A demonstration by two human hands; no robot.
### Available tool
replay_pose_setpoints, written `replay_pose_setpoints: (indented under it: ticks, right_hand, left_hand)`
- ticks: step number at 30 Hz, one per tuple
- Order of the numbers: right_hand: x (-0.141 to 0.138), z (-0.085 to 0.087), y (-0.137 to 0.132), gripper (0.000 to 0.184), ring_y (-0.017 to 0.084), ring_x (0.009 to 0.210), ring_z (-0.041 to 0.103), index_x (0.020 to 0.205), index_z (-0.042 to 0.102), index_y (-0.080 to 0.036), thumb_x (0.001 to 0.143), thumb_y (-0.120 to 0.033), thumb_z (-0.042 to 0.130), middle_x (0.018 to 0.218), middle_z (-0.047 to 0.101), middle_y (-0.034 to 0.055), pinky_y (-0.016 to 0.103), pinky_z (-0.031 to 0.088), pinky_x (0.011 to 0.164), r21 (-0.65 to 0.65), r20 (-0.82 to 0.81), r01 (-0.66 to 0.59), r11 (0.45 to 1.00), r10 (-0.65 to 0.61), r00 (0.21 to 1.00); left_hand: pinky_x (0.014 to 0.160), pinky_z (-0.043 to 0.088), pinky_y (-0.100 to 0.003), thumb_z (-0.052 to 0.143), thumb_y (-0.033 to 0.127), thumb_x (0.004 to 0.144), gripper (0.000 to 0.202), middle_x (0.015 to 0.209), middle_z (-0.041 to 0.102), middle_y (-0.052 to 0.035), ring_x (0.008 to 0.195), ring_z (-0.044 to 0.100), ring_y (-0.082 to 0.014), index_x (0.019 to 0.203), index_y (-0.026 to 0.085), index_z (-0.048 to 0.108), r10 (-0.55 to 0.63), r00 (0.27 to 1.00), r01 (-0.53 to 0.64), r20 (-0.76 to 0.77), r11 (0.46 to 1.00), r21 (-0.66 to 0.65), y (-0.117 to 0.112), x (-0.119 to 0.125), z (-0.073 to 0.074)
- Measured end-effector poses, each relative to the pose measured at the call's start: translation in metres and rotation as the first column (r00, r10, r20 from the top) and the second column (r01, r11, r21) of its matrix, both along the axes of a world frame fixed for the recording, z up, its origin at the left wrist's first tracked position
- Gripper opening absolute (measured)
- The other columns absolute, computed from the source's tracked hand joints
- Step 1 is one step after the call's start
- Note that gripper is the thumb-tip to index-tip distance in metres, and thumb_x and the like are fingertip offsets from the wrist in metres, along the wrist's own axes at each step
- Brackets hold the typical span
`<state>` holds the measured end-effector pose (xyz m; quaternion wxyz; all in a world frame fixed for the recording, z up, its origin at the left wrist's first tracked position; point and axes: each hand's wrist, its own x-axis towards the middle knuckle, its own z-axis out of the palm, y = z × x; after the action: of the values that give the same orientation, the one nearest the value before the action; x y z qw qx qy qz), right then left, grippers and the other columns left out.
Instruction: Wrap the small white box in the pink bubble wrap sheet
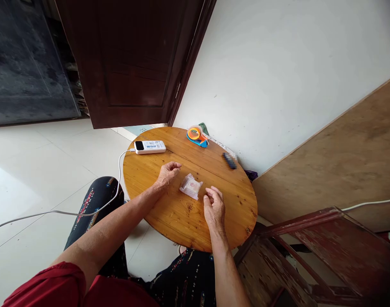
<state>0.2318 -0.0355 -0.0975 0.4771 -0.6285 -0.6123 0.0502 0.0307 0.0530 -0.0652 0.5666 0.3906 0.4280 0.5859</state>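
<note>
A small packet in clear bubble wrap [191, 186], with a reddish mark showing through, lies on the round wooden table [188, 232] between my hands. Just to its upper left is my left hand [169, 174], resting near the tabletop with loosely bent fingers and nothing visible in them. My right hand [215, 207] is at the packet's right, its fingers curved and the thumb apart from them, also holding nothing visible. Neither hand touches the wrap.
A white device [150, 147] with a dark screen and a plugged-in white cable [118, 170] sits at the table's back left. An orange and blue tape dispenser [197, 135] stands at the back. A dark, blurred-out object [229, 160] lies toward the right, and a wooden chair [310, 256] is beside the table.
</note>
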Motion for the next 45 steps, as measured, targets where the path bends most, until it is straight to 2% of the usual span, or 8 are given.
replay_pose_setpoints:
  ticks: [9, 24, 32, 36, 39, 42, 45]
  right_hand:
    - [0.001, -0.0008, 0.0016, 0.028, 0.026, 0.108, 0.062, 0.098, 0.071, -0.018, 0.082, -0.028, 0.051, 0.121, 0.064, 0.0145, 0.048, 0.053, 0.097, 0.007, 0.043, 0.009, 1.0, -0.009, 0.999]
    - [0.0014, -0.0023, 0.0017, 0.026, 0.028, 0.112, 0.061, 0.096, 0.071, -0.019, 0.082, -0.03, 0.052, 0.122, 0.063, 0.0137, 0.051, 0.05, 0.101, 0.002, 0.011, 0.012, 1.0, -0.012, 1.0]
    - [0.0009, -0.0006, 0.0005, 0.026, 0.029, 0.112, 0.061, 0.095, 0.071, -0.019, 0.082, -0.031, 0.053, 0.122, 0.063, 0.0148, 0.052, 0.05, 0.101, -0.014, 0.017, 0.016, 1.0, -0.016, 1.0]
    - [0.0002, -0.0007, 0.0002, 0.026, 0.029, 0.113, 0.061, 0.095, 0.071, -0.018, 0.082, -0.031, 0.053, 0.122, 0.063, 0.0148, 0.052, 0.05, 0.101, -0.011, 0.023, 0.018, 1.0, -0.018, 1.0]
    - [-0.0003, -0.0005, -0.0005, 0.026, 0.029, 0.114, 0.061, 0.096, 0.071, -0.018, 0.082, -0.031, 0.053, 0.122, 0.063, 0.0149, 0.052, 0.05, 0.101, -0.015, 0.023, 0.017, 1.0, -0.017, 1.0]
    - [-0.0003, -0.0006, -0.0008, 0.027, 0.03, 0.114, 0.061, 0.097, 0.071, -0.018, 0.083, -0.031, 0.053, 0.123, 0.063, 0.0154, 0.052, 0.049, 0.102, -0.028, 0.03, 0.008, 1.0, -0.008, 1.0]
    - [-0.0005, 0.0, -0.0017, 0.026, 0.03, 0.115, 0.06, 0.098, 0.071, -0.019, 0.083, -0.03, 0.053, 0.124, 0.062, 0.0149, 0.052, 0.049, 0.102, -0.026, 0.035, 0.0, 1.0, 0.001, 0.999]
  left_hand:
    - [0.06, 0.041, -0.022, 0.063, 0.022, 0.062, 0.017, 0.061, 0.059, 0.0032, 0.059, 0.05, -0.0105, 0.077, 0.015, 0.068, -0.007, 1.0, 0.006, -0.027, 1.0, -0.012, 0.0033, -0.0015, -0.0016]
    - [0.056, 0.036, -0.022, 0.059, 0.018, 0.061, 0.016, 0.056, 0.053, 0.0046, 0.057, 0.047, -0.0109, 0.074, 0.015, 0.066, -0.028, 0.99, 0.03, -0.138, 1.0, 0.008, 0.0017, 0.0003, -0.0017]
    - [0.061, 0.043, -0.023, 0.059, 0.017, 0.065, 0.02, 0.064, 0.06, 0.0018, 0.061, 0.052, -0.0121, 0.081, 0.013, 0.07, -0.056, 0.98, 0.059, -0.19, 0.998, 0.01, 0.0047, 0.0014, -0.006]
    - [0.076, 0.05, -0.027, 0.064, 0.015, 0.063, 0.038, 0.095, 0.072, -0.0066, 0.083, 0.063, -0.018, 0.099, 0.012, 0.073, -0.12, 0.968, 0.132, -0.218, 0.991, 0.039, 0.0002, 0.0016, -0.0042]
    - [0.079, 0.053, -0.032, 0.068, 0.019, 0.063, 0.062, 0.116, 0.068, -0.0123, 0.09, 0.066, -0.0219, 0.125, 0.012, 0.065, -0.246, 0.934, 0.267, -0.258, 0.962, 0.049, -0.003, 0.0003, -0.0044]
    - [0.078, 0.053, -0.033, 0.069, 0.024, 0.066, 0.076, 0.124, 0.064, -0.015, 0.093, 0.066, -0.0234, 0.14, 0.013, 0.053, -0.401, 0.873, 0.432, -0.277, 0.9, 0.061, -0.0042, -0.002, -0.0055]
    - [0.078, 0.052, -0.031, 0.071, 0.025, 0.066, 0.079, 0.124, 0.063, -0.0126, 0.093, 0.064, -0.0217, 0.141, 0.016, 0.05, -0.466, 0.848, 0.502, -0.253, 0.859, 0.1, -0.0044, -0.0035, -0.0062]
